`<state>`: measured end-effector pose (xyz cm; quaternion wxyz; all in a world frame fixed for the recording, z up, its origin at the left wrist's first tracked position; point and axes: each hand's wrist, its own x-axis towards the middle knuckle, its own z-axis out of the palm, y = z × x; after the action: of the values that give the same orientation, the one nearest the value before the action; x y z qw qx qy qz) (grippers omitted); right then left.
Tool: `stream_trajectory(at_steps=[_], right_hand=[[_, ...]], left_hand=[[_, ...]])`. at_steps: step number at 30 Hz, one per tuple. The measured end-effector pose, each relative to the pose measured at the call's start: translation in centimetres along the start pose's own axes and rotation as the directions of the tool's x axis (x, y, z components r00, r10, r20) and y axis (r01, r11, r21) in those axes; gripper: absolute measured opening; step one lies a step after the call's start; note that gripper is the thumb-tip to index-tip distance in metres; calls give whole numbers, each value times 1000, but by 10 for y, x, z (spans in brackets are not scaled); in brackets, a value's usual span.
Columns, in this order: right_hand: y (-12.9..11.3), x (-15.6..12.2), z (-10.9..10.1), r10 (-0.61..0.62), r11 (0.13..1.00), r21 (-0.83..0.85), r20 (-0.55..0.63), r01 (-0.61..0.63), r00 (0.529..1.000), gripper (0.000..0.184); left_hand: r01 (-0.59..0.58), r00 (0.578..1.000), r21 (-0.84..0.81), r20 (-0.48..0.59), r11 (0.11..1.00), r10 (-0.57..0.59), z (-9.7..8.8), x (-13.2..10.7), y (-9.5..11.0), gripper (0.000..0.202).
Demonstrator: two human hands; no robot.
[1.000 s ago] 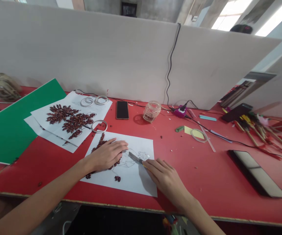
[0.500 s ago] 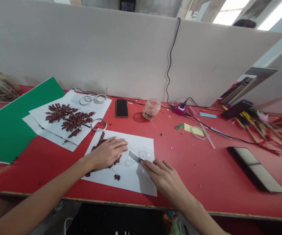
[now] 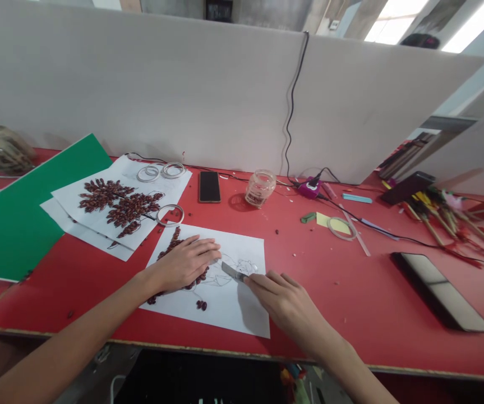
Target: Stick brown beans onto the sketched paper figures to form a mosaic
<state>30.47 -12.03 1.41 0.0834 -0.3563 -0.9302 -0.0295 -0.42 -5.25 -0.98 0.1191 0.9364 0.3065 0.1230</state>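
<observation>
A white sheet of paper with a pencil drawing lies in front of me, partly covered with dark brown seeds. Across the seeds rests my left hand, its fingers stretched out flat toward the drawing; what lies under the palm is hidden. My right hand is closed on a utility knife, whose blade points left over the drawn lines, a short way from my left fingertips. Two loose seeds sit lower on the sheet.
Farther left are a finished-looking seed picture, tape rolls and a green board. Behind stand a phone and a glass jar. To the right lie a power strip, a cable, and a dark flat case.
Both hands and the knife stay almost in place; the right hand and blade have dipped very slightly. The whole view has shifted a touch.
</observation>
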Motion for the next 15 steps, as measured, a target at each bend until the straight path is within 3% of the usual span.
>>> stream_trajectory(at_steps=[4,9,15], right_hand=[[6,-6,-1,44,993,115,-22,-41,999,37],[8,-17,4,257,919,341,-140,-197,956,32],[0,-7,4,380,804,509,-42,-308,924,32]], left_hand=[[-16,1000,24,-3,1000,16,0,-1,-1,37],[-29,1000,49,12,998,28,2,-1,-2,40],[-28,999,54,18,998,27,3,-2,-2,40]])
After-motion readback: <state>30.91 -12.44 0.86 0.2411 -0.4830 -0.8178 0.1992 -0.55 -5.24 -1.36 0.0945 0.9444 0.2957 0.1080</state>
